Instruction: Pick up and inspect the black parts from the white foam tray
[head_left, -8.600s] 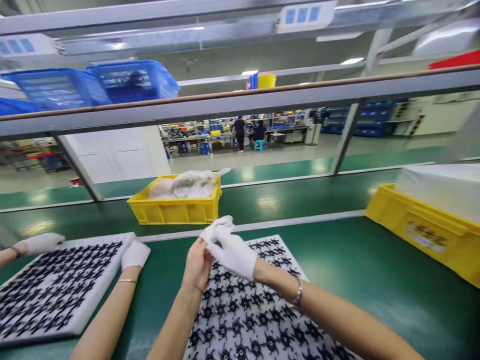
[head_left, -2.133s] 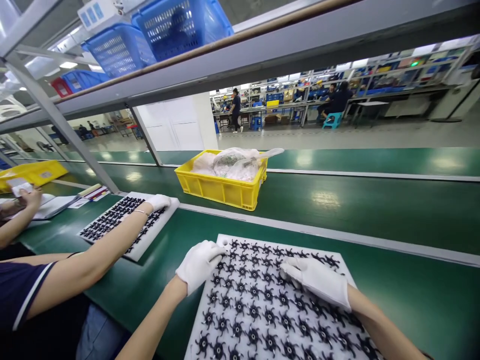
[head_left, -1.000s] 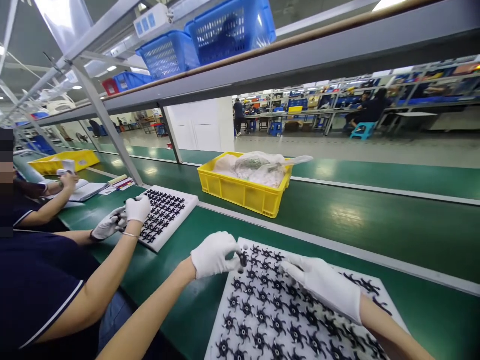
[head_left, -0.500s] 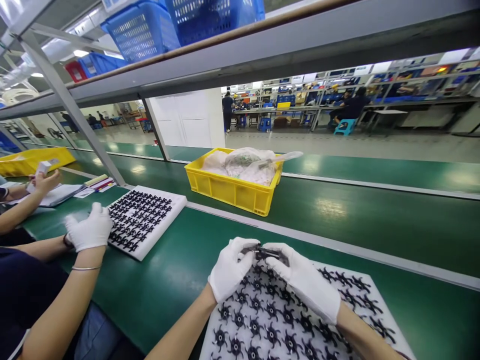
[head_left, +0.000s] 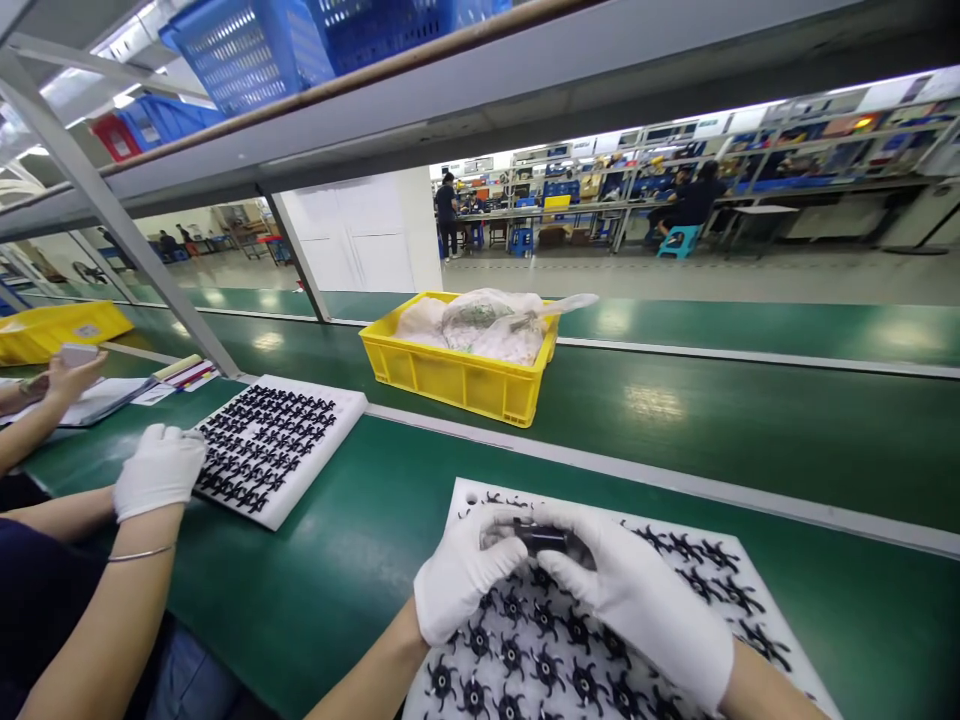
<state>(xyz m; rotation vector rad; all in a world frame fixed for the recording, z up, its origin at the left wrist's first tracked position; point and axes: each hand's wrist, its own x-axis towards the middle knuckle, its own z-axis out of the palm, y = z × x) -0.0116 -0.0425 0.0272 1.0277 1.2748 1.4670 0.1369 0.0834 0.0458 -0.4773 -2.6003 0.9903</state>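
Between my two white-gloved hands is a small black cylindrical part (head_left: 541, 538), lying sideways. My left hand (head_left: 469, 570) grips its left end between thumb and fingers. Closed around the right end is my right hand (head_left: 637, 590), which covers part of it. Both hands hover over a white board (head_left: 463, 508) that carries rows of black, curved-bladed impeller-like wheels (head_left: 511, 655). My right hand and forearm hide several of these wheels. The exact kind of the held part cannot be made out.
A yellow crate (head_left: 450, 378) with bagged items stands beyond the board on the green bench (head_left: 360, 500). At left, a co-worker's gloved hand (head_left: 160, 468) touches a second white board (head_left: 315, 440) of black wheels. A shelf (head_left: 420, 110) with blue baskets (head_left: 247, 60) runs overhead.
My hands have come slightly lower and nearer, and the black part shows more of its smooth side. The far corner of my board has come into sight. The camera view has shifted slightly.
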